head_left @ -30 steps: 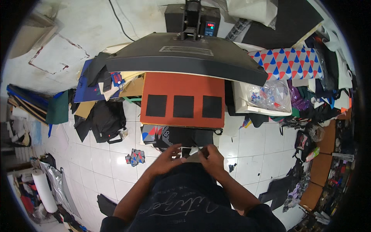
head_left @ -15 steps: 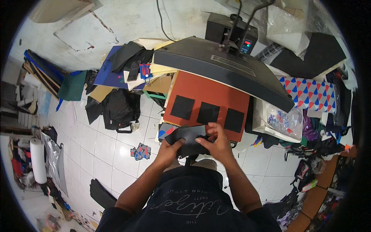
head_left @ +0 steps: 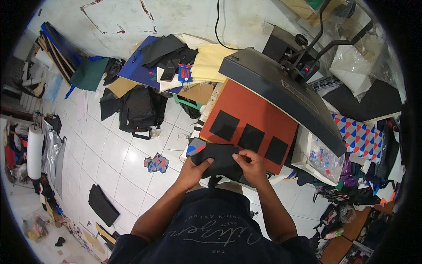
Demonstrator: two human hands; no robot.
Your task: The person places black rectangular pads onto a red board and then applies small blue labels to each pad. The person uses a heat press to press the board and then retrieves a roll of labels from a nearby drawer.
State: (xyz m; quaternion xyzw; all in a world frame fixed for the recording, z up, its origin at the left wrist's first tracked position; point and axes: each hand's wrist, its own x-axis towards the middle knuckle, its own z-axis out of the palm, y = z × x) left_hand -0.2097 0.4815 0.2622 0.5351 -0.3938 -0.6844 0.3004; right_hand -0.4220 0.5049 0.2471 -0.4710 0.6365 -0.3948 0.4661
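Between my hands, in front of a heat press, is a small stack of dark fabric pieces [head_left: 222, 159]. My left hand [head_left: 191, 173] is closed on its left side, thumb on top. My right hand [head_left: 251, 167] pinches its upper right edge between thumb and fingers. A grey, blue and red patterned piece [head_left: 194, 147] shows beside the stack's left corner; whether I hold it I cannot tell. Beyond my hands, three black squares [head_left: 224, 125] lie in a row on the press's red-brown lower plate [head_left: 257, 103]. The dark upper plate [head_left: 285, 99] is raised above it.
Patterned pieces [head_left: 156, 163] lie on the tiled floor at left, near a black backpack [head_left: 143, 110]. A folded black item [head_left: 103, 206] is farther left. Yellow cloth [head_left: 209, 63] and a phone [head_left: 170, 69] sit behind. Right of the press stands a white box [head_left: 302, 147] holding a plastic bag.
My view has turned, so the press appears farther right and tilted. My right hand's raised fingers have come down and now pinch the stack's edge. The black squares remain on the plate.
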